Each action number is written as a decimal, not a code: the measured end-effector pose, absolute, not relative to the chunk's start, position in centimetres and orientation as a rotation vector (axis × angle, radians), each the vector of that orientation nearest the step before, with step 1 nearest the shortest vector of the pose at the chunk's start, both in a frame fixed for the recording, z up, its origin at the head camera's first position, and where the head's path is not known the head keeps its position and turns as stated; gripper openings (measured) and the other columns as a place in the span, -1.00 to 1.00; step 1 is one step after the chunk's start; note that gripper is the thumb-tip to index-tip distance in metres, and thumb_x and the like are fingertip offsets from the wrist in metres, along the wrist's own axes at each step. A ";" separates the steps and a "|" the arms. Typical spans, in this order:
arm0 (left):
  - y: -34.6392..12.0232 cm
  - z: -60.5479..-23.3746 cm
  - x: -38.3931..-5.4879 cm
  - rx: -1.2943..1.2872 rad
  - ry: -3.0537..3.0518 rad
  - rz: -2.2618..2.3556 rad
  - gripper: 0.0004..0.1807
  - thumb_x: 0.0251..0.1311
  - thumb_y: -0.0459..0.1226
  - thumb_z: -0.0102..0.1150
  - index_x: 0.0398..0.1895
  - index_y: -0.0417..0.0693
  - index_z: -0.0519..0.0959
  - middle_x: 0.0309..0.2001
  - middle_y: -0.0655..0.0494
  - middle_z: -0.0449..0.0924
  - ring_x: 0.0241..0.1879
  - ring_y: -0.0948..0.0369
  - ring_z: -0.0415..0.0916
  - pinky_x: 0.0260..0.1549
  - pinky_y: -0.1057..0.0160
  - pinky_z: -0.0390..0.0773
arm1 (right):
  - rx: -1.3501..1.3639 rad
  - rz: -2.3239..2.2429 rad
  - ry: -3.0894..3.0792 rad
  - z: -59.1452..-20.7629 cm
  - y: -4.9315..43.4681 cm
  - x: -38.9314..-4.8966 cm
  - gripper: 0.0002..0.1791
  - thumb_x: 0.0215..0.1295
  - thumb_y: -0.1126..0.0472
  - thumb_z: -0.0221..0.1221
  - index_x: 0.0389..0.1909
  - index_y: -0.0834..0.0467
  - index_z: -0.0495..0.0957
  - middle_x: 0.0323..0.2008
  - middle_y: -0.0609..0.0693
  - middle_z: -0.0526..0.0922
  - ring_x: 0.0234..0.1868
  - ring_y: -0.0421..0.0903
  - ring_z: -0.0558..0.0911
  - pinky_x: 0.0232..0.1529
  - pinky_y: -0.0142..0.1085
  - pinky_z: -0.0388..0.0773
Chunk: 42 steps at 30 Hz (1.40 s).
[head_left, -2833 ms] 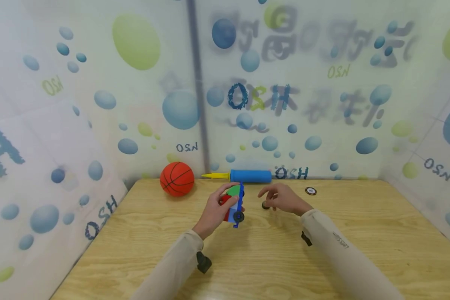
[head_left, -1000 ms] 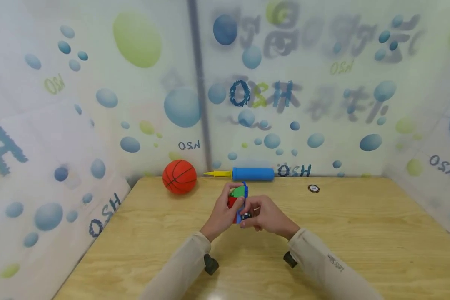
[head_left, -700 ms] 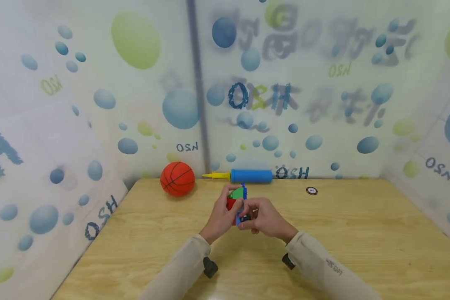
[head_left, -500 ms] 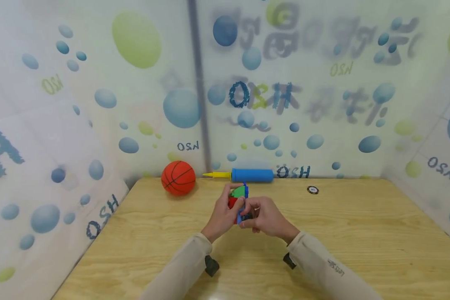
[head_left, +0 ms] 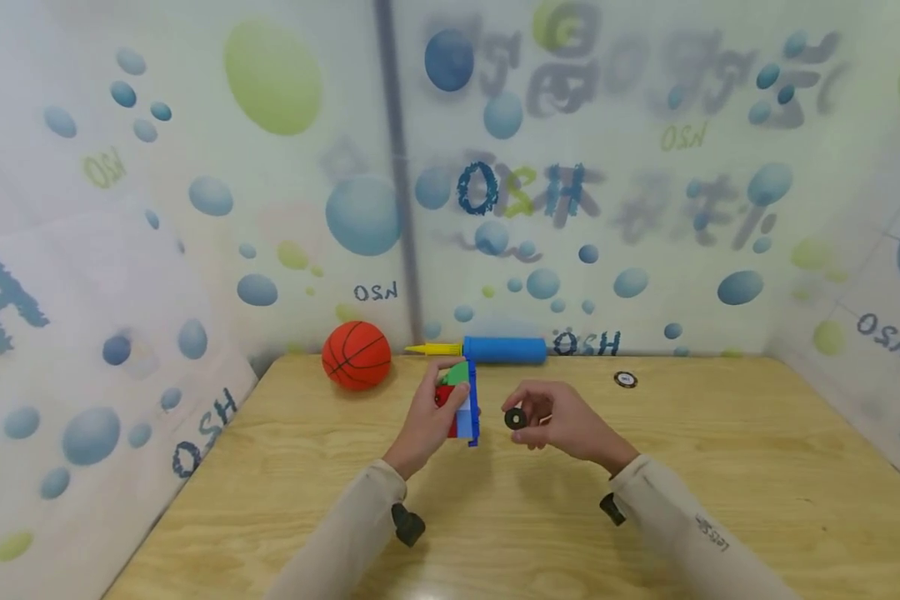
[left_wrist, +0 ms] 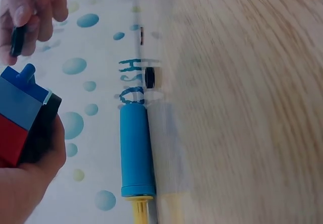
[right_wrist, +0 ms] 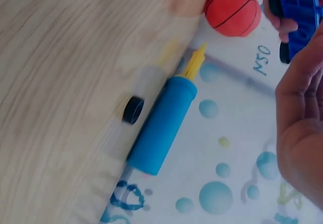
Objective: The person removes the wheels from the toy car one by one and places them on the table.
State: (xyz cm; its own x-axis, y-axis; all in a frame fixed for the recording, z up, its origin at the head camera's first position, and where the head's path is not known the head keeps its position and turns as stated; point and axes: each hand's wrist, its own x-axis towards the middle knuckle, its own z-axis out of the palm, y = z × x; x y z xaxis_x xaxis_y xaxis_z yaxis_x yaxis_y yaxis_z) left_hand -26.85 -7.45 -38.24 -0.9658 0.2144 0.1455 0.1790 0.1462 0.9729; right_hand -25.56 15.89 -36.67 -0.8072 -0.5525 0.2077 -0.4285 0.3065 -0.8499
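My left hand (head_left: 420,421) grips a toy car (head_left: 464,422) of red, green and blue blocks, its blue underside turned right. In the left wrist view, a bare blue peg sticks out of the toy car (left_wrist: 22,103). Black wheels show on its other side in the right wrist view. A short gap to the right, my right hand (head_left: 570,427) pinches a small black wheel (head_left: 515,418) between thumb and fingers, apart from the car. Another black wheel (right_wrist: 133,110) stands on the table by the pump; my right hand seems to hide it in the head view.
An orange-red basketball (head_left: 356,356) sits at the back left of the wooden table (head_left: 330,500). A blue pump (head_left: 505,350) with a yellow nozzle lies along the back wall. Right of it is a round chip (head_left: 626,380) with a dark rim.
The black wheel has come off the toy car and moved right in my right hand. My left hand has shifted slightly left with the car.
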 end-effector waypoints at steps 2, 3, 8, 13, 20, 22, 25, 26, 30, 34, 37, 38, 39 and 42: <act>-7.8 -38.3 -27.0 0.373 2.344 2.011 -0.55 0.52 -0.17 -0.03 0.41 0.19 0.24 0.13 -0.24 0.49 -0.16 0.10 0.69 -0.14 0.08 0.74 | -0.921 -1.491 2.459 -36.8 16.4 -25.7 -0.69 0.23 0.30 0.35 -0.01 0.16 0.59 -0.42 0.15 0.62 -0.50 0.11 0.67 -0.46 -0.08 0.67; -7.9 -38.3 -27.1 0.366 2.346 2.012 -0.54 0.52 -0.17 -0.02 0.42 0.17 0.23 0.14 -0.24 0.48 -0.16 0.10 0.70 -0.14 0.07 0.74 | -0.918 -1.474 2.473 -36.9 16.7 -25.8 -0.69 0.23 0.30 0.34 0.00 0.16 0.60 -0.40 0.15 0.63 -0.50 0.09 0.67 -0.46 -0.09 0.67; -8.2 -38.1 -27.2 0.351 2.364 1.989 -0.55 0.52 -0.15 -0.02 0.40 0.22 0.24 0.16 -0.22 0.47 -0.14 0.09 0.70 -0.13 0.07 0.74 | -0.889 -1.353 2.584 -37.6 18.0 -26.4 -0.71 0.17 0.26 0.40 -0.08 0.15 0.66 -0.47 0.01 0.56 -0.54 -0.20 0.50 -0.48 -0.23 0.56; -8.2 -38.0 -27.1 0.357 2.330 2.006 -0.56 0.52 -0.16 -0.02 0.39 0.26 0.26 0.16 -0.23 0.45 -0.14 0.09 0.71 -0.16 0.08 0.74 | -0.812 -1.270 2.636 -38.2 19.2 -27.0 -0.73 0.13 0.31 0.41 -0.13 0.22 0.67 -0.64 -0.13 0.23 -0.60 -0.29 0.16 -0.29 -0.39 0.49; -8.3 -38.1 -26.9 0.361 2.307 2.023 -0.56 0.53 -0.22 -0.04 0.41 0.20 0.25 0.13 -0.26 0.45 -0.18 0.10 0.70 -0.22 0.09 0.75 | -0.826 -1.176 2.670 -39.0 20.4 -27.8 -0.73 0.19 0.34 0.36 -0.09 0.26 0.60 -0.62 -0.10 0.31 -0.62 -0.29 0.24 -0.36 -0.37 0.42; -8.3 -38.1 -26.9 0.356 2.303 2.023 -0.56 0.53 -0.21 -0.04 0.40 0.21 0.25 0.12 -0.25 0.45 -0.18 0.11 0.70 -0.22 0.09 0.75 | -0.821 -1.134 2.699 -39.3 20.7 -28.1 -0.73 0.20 0.34 0.35 -0.08 0.24 0.59 -0.61 -0.09 0.37 -0.62 -0.28 0.27 -0.40 -0.38 0.39; -8.3 -38.2 -26.8 0.351 2.299 2.014 -0.55 0.52 -0.20 -0.03 0.41 0.23 0.25 0.13 -0.24 0.44 -0.17 0.12 0.70 -0.21 0.10 0.75 | -0.803 -1.051 2.752 -39.6 21.1 -28.6 -0.73 0.20 0.34 0.35 -0.08 0.20 0.59 -0.60 -0.09 0.42 -0.59 -0.27 0.33 -0.41 -0.37 0.37; -8.3 -38.2 -26.8 0.350 2.299 2.011 -0.55 0.52 -0.19 -0.02 0.41 0.24 0.26 0.14 -0.23 0.44 -0.17 0.12 0.70 -0.21 0.10 0.75 | -0.802 -1.025 2.767 -39.7 21.2 -28.8 -0.72 0.19 0.34 0.36 -0.08 0.20 0.60 -0.60 -0.09 0.44 -0.59 -0.26 0.35 -0.40 -0.37 0.38; -8.2 -38.2 -26.8 0.359 2.290 2.012 -0.55 0.52 -0.20 -0.02 0.40 0.23 0.25 0.15 -0.24 0.44 -0.16 0.11 0.71 -0.21 0.10 0.75 | -0.758 -0.958 2.787 -40.2 21.3 -29.8 -0.73 0.18 0.35 0.35 -0.09 0.18 0.61 -0.60 -0.07 0.48 -0.58 -0.21 0.39 -0.38 -0.33 0.41; -8.1 -38.4 -26.9 0.367 2.268 2.010 -0.54 0.52 -0.21 -0.03 0.42 0.20 0.24 0.14 -0.25 0.45 -0.16 0.10 0.71 -0.21 0.10 0.75 | -0.685 -0.908 2.789 -40.6 21.4 -30.9 -0.73 0.19 0.36 0.35 -0.08 0.16 0.62 -0.60 -0.03 0.54 -0.59 -0.19 0.45 -0.36 -0.31 0.47; -8.1 -38.6 -26.9 0.368 2.264 2.010 -0.54 0.52 -0.20 -0.03 0.42 0.20 0.24 0.14 -0.25 0.46 -0.16 0.08 0.72 -0.23 0.10 0.75 | -0.649 -0.895 2.782 -40.8 21.5 -31.5 -0.72 0.18 0.36 0.35 -0.08 0.17 0.62 -0.60 0.04 0.58 -0.62 -0.16 0.51 -0.37 -0.30 0.51; -8.0 -38.6 -26.9 0.370 2.260 2.013 -0.54 0.52 -0.20 -0.03 0.42 0.20 0.24 0.14 -0.24 0.47 -0.16 0.07 0.72 -0.23 0.11 0.75 | -0.631 -0.900 2.776 -40.8 21.5 -31.7 -0.73 0.18 0.36 0.34 -0.08 0.17 0.62 -0.60 0.06 0.59 -0.64 -0.14 0.52 -0.37 -0.29 0.52; -8.0 -38.7 -26.9 0.377 2.258 2.016 -0.54 0.52 -0.20 -0.02 0.41 0.19 0.24 0.14 -0.25 0.47 -0.15 0.06 0.72 -0.23 0.11 0.75 | -0.620 -0.902 2.771 -40.8 21.5 -31.8 -0.73 0.18 0.37 0.34 -0.08 0.18 0.62 -0.61 0.09 0.60 -0.66 -0.13 0.53 -0.38 -0.29 0.52; -7.9 -38.8 -27.0 0.390 2.242 2.024 -0.54 0.52 -0.18 -0.02 0.41 0.21 0.24 0.13 -0.24 0.49 -0.12 0.01 0.72 -0.21 0.10 0.75 | -0.579 -0.910 2.758 -40.8 21.3 -32.1 -0.74 0.18 0.37 0.33 -0.10 0.20 0.61 -0.61 0.10 0.60 -0.69 -0.10 0.53 -0.42 -0.29 0.51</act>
